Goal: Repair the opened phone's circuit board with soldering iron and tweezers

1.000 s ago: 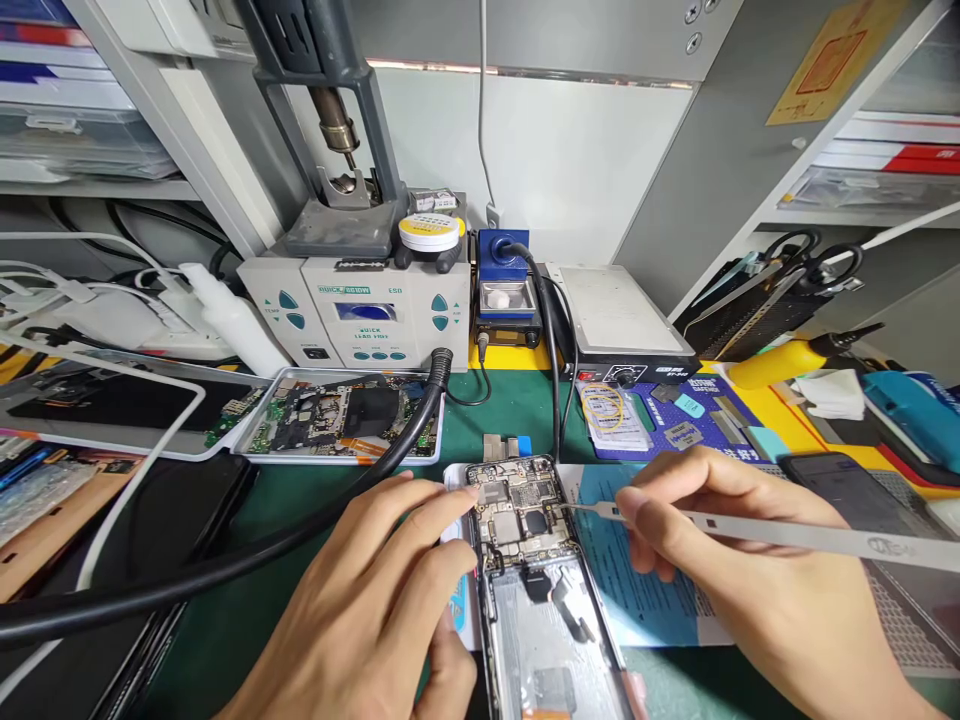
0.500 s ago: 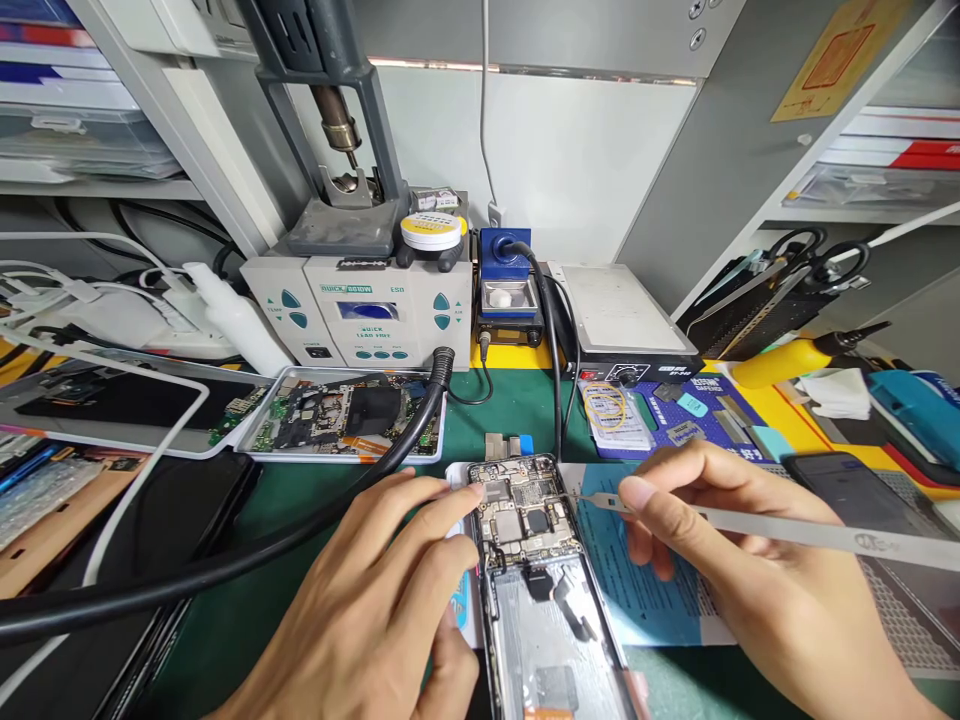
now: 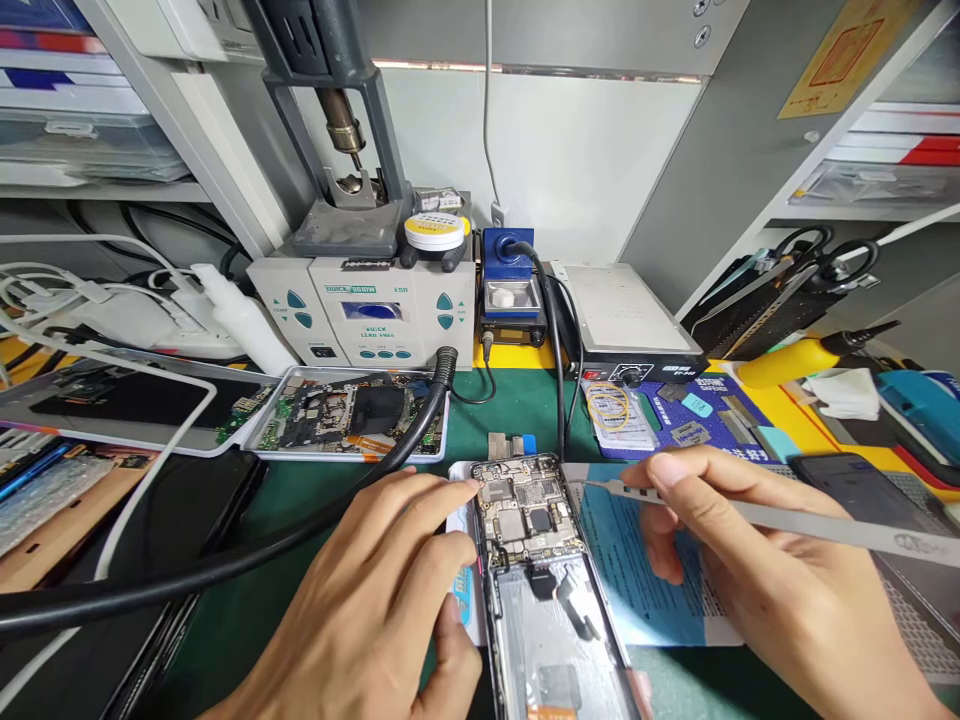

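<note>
Two edges bound the opened phone point(image 3: 527, 640) lengthwise: along the left one sits the left hand point(image 3: 382, 600), while the right one borders a blue printed sheet point(image 3: 641, 590), leaving a gap between the frame and the right hand point(image 3: 757, 545). Beyond the phone's top end, a strip of green mat point(image 3: 510, 400) reaches back to the equipment; on the left, a thick black hose point(image 3: 285, 555) curves close behind the left fingers and narrows that side. The phone lies between both hands, its exposed circuit board point(image 3: 512, 526) at the far end. The left fingers are loosely spread, with the index fingertip at the frame's edge beside the board and the thumb apart, lower down. The right thumb and fingers pinch a slim metal tool point(image 3: 817, 525), whose fine tip points at the phone's right edge; whether it touches, I cannot tell. Behind the hose, a white tray point(image 3: 300, 457) holds loose boards. A grey hot-air station point(image 3: 352, 325), a blue iron stand point(image 3: 508, 258) and a flat-topped heating plate point(image 3: 637, 310) line the back, with a yellow bottle point(image 3: 787, 362) farther right and grey shelving on both sides.
</note>
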`<state>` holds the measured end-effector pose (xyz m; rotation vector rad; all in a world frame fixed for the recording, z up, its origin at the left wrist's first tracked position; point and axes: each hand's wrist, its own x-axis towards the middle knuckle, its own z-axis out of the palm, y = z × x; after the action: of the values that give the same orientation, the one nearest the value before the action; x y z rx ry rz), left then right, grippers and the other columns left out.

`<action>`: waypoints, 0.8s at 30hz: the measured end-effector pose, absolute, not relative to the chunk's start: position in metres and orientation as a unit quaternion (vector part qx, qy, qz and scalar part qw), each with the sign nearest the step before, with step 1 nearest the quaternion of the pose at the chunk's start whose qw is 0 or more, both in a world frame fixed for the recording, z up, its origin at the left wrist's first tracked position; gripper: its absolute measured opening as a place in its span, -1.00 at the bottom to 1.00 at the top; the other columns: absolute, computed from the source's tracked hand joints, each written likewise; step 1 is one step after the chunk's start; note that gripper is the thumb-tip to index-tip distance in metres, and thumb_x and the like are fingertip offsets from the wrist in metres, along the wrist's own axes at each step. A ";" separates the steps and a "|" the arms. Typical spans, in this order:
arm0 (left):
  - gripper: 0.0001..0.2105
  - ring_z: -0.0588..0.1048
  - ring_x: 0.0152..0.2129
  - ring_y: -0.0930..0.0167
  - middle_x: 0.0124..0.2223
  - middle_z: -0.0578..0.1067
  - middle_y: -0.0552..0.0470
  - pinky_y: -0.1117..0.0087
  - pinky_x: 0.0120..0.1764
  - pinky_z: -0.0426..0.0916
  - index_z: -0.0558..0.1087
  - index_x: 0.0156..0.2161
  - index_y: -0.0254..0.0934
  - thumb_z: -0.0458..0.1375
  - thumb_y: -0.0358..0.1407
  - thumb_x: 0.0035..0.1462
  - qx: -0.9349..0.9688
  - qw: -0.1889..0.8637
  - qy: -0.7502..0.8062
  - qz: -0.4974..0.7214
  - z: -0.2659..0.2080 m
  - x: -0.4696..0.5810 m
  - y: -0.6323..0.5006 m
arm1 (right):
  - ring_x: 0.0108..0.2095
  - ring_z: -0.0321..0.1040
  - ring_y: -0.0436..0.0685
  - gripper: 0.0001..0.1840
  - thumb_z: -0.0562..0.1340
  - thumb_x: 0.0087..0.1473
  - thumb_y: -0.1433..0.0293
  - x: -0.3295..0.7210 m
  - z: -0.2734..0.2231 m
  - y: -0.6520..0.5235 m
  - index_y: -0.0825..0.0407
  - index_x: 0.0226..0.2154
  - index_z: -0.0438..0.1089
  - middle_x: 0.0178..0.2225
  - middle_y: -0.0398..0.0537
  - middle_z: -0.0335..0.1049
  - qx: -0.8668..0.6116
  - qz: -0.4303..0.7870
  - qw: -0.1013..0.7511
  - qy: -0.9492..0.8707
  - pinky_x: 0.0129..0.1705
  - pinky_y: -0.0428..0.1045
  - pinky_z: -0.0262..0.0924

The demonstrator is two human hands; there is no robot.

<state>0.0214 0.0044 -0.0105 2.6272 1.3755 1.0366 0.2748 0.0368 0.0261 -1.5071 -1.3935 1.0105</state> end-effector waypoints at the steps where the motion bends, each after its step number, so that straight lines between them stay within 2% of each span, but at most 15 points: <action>1: -0.75 0.39 0.12 0.33 0.10 0.48 -0.06 0.30 0.21 0.28 0.44 -0.13 -0.28 0.05 -0.53 0.10 0.837 0.003 0.435 0.332 -0.010 0.021 0.004 | -0.69 0.22 0.10 -0.59 0.30 0.12 -0.08 0.274 0.027 0.037 -0.11 -0.45 0.55 -0.67 -0.09 0.38 -0.609 0.391 0.407 -0.557 -0.72 -0.03 0.01; 4: -0.75 0.39 0.10 0.35 0.05 0.48 -0.05 0.33 0.20 0.27 0.44 -0.16 -0.29 0.05 -0.56 0.09 0.837 0.010 0.432 0.336 -0.010 0.020 0.003 | -0.74 0.10 0.09 -0.56 0.24 0.14 -0.13 0.272 0.028 0.037 -0.17 -0.44 0.58 -0.70 -0.09 0.32 -0.623 0.378 0.391 -0.562 -0.76 -0.01 -0.10; 11: -0.79 0.39 0.09 0.34 0.04 0.47 -0.06 0.29 0.17 0.28 0.43 -0.21 -0.28 0.05 -0.55 0.11 0.835 0.024 0.436 0.334 -0.012 0.019 0.005 | -0.61 0.28 0.16 -0.64 0.27 0.16 -0.03 0.276 0.026 0.034 -0.16 -0.41 0.59 -0.61 -0.08 0.38 -0.568 0.418 0.451 -0.546 -0.61 0.04 0.15; 18: -0.77 0.39 0.10 0.33 0.06 0.47 -0.07 0.29 0.19 0.27 0.44 -0.19 -0.30 0.04 -0.57 0.10 0.833 0.022 0.446 0.328 -0.016 0.021 0.002 | -0.59 0.25 0.15 -0.67 0.24 0.20 -0.02 0.277 0.024 0.031 -0.20 -0.41 0.52 -0.58 -0.08 0.36 -0.566 0.419 0.437 -0.559 -0.59 0.02 0.13; 24: -0.73 0.36 0.15 0.32 0.14 0.46 -0.06 0.30 0.24 0.21 0.45 -0.13 -0.31 0.04 -0.56 0.11 0.839 0.018 0.436 0.324 -0.013 0.021 0.005 | -0.58 0.30 0.11 -0.75 0.36 0.12 0.07 0.280 0.021 0.029 -0.15 -0.27 0.58 -0.57 -0.12 0.37 -0.572 0.435 0.420 -0.555 -0.62 -0.06 0.15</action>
<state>0.0210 0.0050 -0.0129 2.6076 1.3545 1.0073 0.2800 0.0295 0.0214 -1.4327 -1.3905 1.0896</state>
